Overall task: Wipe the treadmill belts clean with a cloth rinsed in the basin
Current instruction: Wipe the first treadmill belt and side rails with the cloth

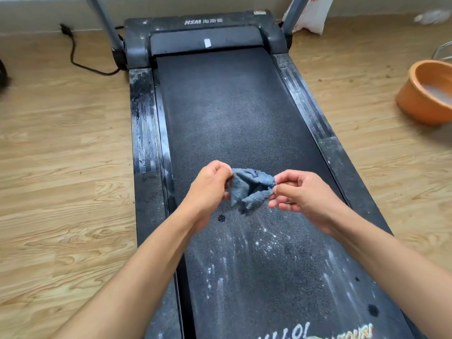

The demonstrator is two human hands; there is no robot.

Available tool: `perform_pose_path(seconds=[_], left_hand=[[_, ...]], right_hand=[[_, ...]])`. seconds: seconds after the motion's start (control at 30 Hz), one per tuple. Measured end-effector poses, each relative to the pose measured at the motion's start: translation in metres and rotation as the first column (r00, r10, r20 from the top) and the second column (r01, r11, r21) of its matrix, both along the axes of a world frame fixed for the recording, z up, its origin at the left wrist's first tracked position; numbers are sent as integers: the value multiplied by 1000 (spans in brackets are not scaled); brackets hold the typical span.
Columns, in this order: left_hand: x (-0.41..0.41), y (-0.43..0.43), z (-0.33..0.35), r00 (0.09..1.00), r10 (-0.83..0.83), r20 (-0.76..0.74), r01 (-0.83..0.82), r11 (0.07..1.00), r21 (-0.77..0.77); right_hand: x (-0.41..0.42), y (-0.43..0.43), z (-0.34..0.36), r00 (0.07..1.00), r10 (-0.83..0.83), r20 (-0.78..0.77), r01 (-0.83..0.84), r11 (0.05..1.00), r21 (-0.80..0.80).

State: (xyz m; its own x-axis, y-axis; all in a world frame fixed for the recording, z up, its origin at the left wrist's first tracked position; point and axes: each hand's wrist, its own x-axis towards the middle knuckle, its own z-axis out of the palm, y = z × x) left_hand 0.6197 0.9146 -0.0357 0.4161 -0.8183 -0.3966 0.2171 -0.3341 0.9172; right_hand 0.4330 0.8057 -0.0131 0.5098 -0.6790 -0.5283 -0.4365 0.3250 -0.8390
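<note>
A small grey-blue cloth point(249, 189) hangs crumpled between my two hands above the middle of the black treadmill belt point(230, 113). My left hand point(208, 189) pinches its left edge and my right hand point(303, 194) pinches its right edge. The cloth is lifted off the belt. White dusty streaks and a few dark wet spots mark the near part of the belt. An orange basin point(415, 94) with cloudy water stands on the floor at the right.
Dusty black side rails point(144, 123) run along both sides of the belt, and the motor cover point(203, 23) sits at the far end between two grey uprights. A black power cable point(73, 55) lies on the wooden floor at the left. A white bag point(313, 15) leans at the back right.
</note>
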Motion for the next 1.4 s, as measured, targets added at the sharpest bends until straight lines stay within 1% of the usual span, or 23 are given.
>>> perform_pose_path(seconds=[0.03, 0.1, 0.17, 0.23, 0.3, 0.33, 0.4, 0.47, 0.5, 0.57, 0.63, 0.7, 0.87, 0.93, 1.0, 1.07, 1.17, 1.23, 1.27, 1.3, 1.33, 1.37, 1.4], left_hand=[[3, 0, 1, 998, 59, 3, -59, 998, -2], [8, -1, 2, 985, 164, -60, -166, 985, -38], [12, -2, 9, 971, 205, -126, -217, 972, -89], [15, -3, 17, 979, 147, -143, -170, 972, -162], [17, -3, 26, 989, 50, -139, -80, 973, -218], [18, -3, 30, 991, 1, -132, -32, 972, -235], [20, -4, 40, 989, -108, -105, 78, 964, -254], [22, -4, 48, 976, -207, -65, 183, 947, -264], [24, -4, 53, 968, -246, -40, 227, 936, -269], [27, -5, 62, 952, -305, -39, 281, 914, -294], [31, -5, 70, 924, -364, -119, 306, 889, -342], [36, -5, 74, 903, -376, -209, 280, 882, -379], [52, -6, 62, 886, -277, -372, 147, 928, -342], [57, -7, 47, 894, -199, -401, 91, 958, -270], [57, -8, 32, 909, -70, -411, 16, 991, -134], [54, -7, 14, 895, 13, -446, -30, 999, -32], [41, -2, -17, 926, 67, -370, -28, 993, 110], [29, 4, -29, 951, 6, -310, 62, 976, 210], [22, 6, -33, 939, -68, -336, 149, 964, 222], [16, 8, -36, 905, -161, -393, 249, 951, 184], [11, 10, -39, 853, -252, -457, 330, 939, 97], [6, 12, -37, 808, -313, -499, 362, 932, 3], [2, 14, -34, 789, -329, -519, 344, 936, -71]], right_hand=[[-3, 1, -2, 1000, 0, -11, 0, 1000, 12], [-10, 6, -10, 999, 20, -50, -18, 999, 50], [-18, 11, -20, 996, 52, -73, -40, 986, 161], [-26, 16, -28, 985, 144, -90, -110, 946, 305], [-32, 16, -33, 957, 254, -138, -196, 922, 334], [-32, 14, -31, 944, 284, -168, -234, 936, 264], [-27, 8, -19, 937, 287, -202, -294, 956, -4], [-16, 0, -3, 943, 287, -171, -321, 920, -226], [-10, -3, 5, 940, 311, -139, -339, 900, -273], [5, -4, 19, 927, 371, -53, -370, 887, -277], [17, 2, 26, 924, 371, 94, -343, 912, -225], [26, 11, 31, 921, 327, 211, -298, 941, -158], [31, 30, 28, 905, 207, 372, -275, 952, 138], [30, 37, 24, 911, 188, 367, -272, 943, 192], [27, 40, 20, 915, 153, 375, -254, 937, 239], [24, 40, 18, 925, 90, 370, -210, 931, 299], [19, 32, 18, 936, -6, 352, -127, 927, 353], [15, 24, 20, 933, -65, 355, -76, 926, 371], [13, 20, 20, 930, -97, 355, -49, 924, 380], [11, 15, 20, 925, -122, 359, -29, 921, 389], [9, 11, 20, 920, -143, 365, -16, 917, 398], [7, 8, 20, 917, -155, 367, -8, 914, 406], [5, 5, 20, 917, -163, 365, -2, 911, 413]])
